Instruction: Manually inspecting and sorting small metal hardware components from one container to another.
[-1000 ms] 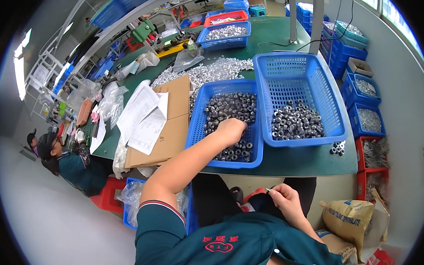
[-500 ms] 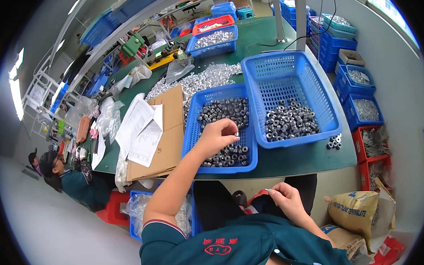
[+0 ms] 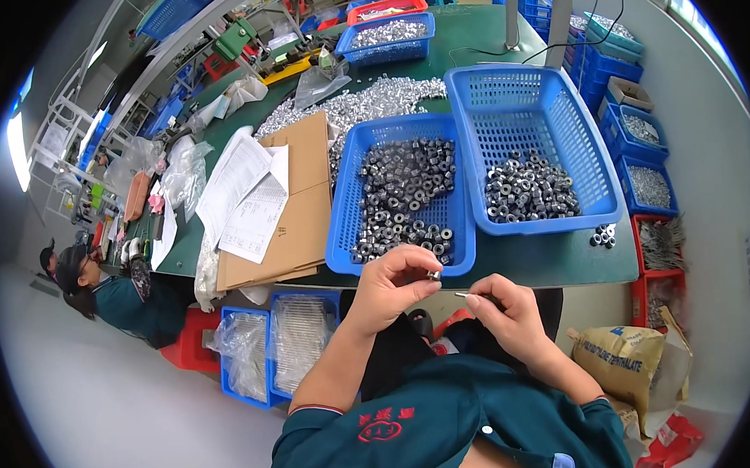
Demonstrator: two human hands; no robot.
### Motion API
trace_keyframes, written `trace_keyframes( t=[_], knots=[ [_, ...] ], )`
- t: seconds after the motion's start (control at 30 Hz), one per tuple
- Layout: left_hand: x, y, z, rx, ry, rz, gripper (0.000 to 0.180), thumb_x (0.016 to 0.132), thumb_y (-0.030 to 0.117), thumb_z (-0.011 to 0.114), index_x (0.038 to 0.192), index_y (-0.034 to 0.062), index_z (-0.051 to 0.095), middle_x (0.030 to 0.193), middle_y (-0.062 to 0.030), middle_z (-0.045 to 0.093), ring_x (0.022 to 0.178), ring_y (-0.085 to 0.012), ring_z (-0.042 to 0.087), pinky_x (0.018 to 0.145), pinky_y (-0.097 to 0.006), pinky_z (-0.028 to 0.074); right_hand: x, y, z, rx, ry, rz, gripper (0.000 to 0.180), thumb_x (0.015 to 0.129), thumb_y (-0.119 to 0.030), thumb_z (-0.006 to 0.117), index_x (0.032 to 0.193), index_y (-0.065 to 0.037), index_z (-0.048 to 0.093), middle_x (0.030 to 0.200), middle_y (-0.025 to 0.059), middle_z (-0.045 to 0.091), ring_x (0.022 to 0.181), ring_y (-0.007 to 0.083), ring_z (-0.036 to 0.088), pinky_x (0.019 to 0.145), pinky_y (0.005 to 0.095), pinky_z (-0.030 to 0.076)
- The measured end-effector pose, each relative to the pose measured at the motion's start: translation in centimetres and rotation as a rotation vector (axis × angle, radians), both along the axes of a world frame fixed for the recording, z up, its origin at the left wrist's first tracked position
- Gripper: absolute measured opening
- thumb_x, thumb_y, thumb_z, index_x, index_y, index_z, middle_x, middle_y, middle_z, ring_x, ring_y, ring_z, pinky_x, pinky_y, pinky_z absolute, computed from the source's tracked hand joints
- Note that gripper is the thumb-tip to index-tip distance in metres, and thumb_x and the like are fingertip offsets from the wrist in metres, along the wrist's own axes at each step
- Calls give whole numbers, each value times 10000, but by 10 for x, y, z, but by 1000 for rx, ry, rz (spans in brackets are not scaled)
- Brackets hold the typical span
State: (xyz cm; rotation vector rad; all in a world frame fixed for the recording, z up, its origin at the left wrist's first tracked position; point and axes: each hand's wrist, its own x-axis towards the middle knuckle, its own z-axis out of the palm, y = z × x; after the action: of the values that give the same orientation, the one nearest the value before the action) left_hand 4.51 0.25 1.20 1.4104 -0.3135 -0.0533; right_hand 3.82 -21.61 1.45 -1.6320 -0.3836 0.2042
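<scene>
Between the thumb and forefinger of my left hand [image 3: 394, 290] is a small ring-shaped metal part [image 3: 434, 276], just in front of the near blue basket's edge. My right hand [image 3: 509, 313] pinches a thin metal rod [image 3: 462, 295], whose tip points left toward the ring part; the two are a short way apart. Beyond my hands, the left blue basket [image 3: 339, 240] holds many dark and silvery ring parts [image 3: 406, 174]. The right blue basket [image 3: 529, 227] holds a smaller heap of similar ring parts [image 3: 529, 185].
Loose ring parts [image 3: 603, 236] lie on the green table [image 3: 552, 264] beside the right basket. Cardboard [image 3: 306, 187] and papers [image 3: 252, 202] lie left. Shiny parts [image 3: 369, 100] are piled behind. Another person [image 3: 135, 299] sits far left. Sacks [image 3: 619, 357] stand at right.
My left hand has come back from over the left basket with a ring part, now near my right hand. My right hand has risen slightly, still pinching the rod. The view has shifted.
</scene>
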Motion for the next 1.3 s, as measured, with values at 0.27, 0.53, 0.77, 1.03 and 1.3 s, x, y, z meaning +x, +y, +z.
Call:
trace_keyframes(
  t=[0.27, 0.53, 0.77, 1.03, 1.3],
  knots=[
    [-17, 3, 5, 262, -101, 18, 330, 801, -111, 638, 1104, 19, 653, 1046, -56, 599, 899, -112, 586, 764, -221, 477, 6, 15, 11, -57, -89, 34, 91, 869, -72, 654, 876, 13, 621, 676, 52, 622, 579, 74, 542, 527, 232, 419],
    [-24, 1, 0, 109, -16, 10, 554, 812, -98, 616, 1332, 71, 521, 981, -52, 599, 871, -113, 588, 793, -250, 506, 8, 13, 5, -172, -329, 49, 83, 817, -30, 687, 874, -5, 631, 710, 86, 655, 557, 141, 600, 511, 258, 440],
    [-24, 2, -4, -30, -9, 4, 576, 841, -88, 622, 1376, 59, 469, 988, -41, 598, 891, -101, 581, 793, -232, 489, 2, 12, 7, -139, -376, -22, 74, 812, -2, 680, 858, -12, 623, 715, 87, 658, 547, 150, 600, 495, 259, 434],
    [-25, -1, -7, -145, 91, -28, 592, 828, -93, 638, 1375, 59, 472, 979, -53, 624, 871, -94, 599, 788, -223, 492, 3, 15, 2, -182, -557, -36, 74, 802, -10, 675, 833, -17, 609, 662, 84, 623, 538, 201, 615, 483, 282, 450],
    [-27, 0, -2, 111, -84, 53, 598, 807, -98, 650, 1361, 72, 501, 927, -53, 662, 813, -93, 630, 739, -233, 520, -5, 15, 2, 104, 264, 125, 137, 905, -119, 604, 813, -19, 584, 627, 29, 589, 506, 112, 551, 474, 269, 422]
  ],
)
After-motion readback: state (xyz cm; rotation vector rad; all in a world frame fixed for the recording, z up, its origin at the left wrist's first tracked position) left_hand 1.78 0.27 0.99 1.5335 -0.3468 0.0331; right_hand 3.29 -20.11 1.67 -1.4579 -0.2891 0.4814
